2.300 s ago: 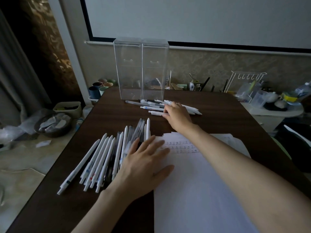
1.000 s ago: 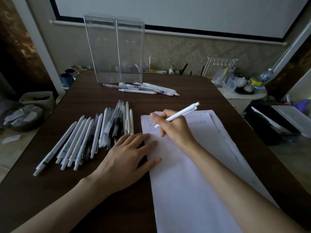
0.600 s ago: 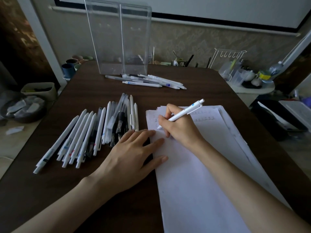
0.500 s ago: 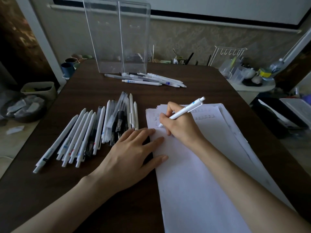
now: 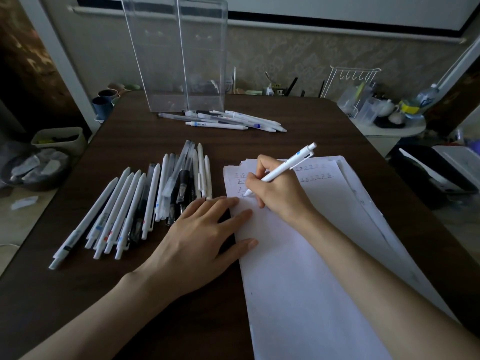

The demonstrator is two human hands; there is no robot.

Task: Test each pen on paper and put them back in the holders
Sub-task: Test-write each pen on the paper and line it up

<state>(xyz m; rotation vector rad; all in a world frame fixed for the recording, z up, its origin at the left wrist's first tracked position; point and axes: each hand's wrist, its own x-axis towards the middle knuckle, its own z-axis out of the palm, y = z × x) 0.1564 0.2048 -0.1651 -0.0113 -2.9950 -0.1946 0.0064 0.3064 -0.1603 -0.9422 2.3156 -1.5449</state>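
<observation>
My right hand (image 5: 279,189) grips a white click pen (image 5: 288,166), its tip touching the white paper (image 5: 298,268) near the top left, beside rows of small written marks. My left hand (image 5: 205,235) lies flat, fingers spread, pinning the paper's left edge. A large pile of white and black pens (image 5: 145,201) lies left of the paper. A smaller group of pens (image 5: 223,120) lies at the foot of two tall clear plastic holders (image 5: 179,55) at the far side of the table.
The dark wooden table (image 5: 78,294) ends at the left over a floor with bins (image 5: 57,139). Cups (image 5: 104,105) stand off the far-left corner. A small white side table (image 5: 389,126) with bottles and a wire rack is at the right.
My right hand took a white pen from the far group, brought it to the paper's top left and has written further marks down the sheet. My left hand stayed on the paper's edge.
</observation>
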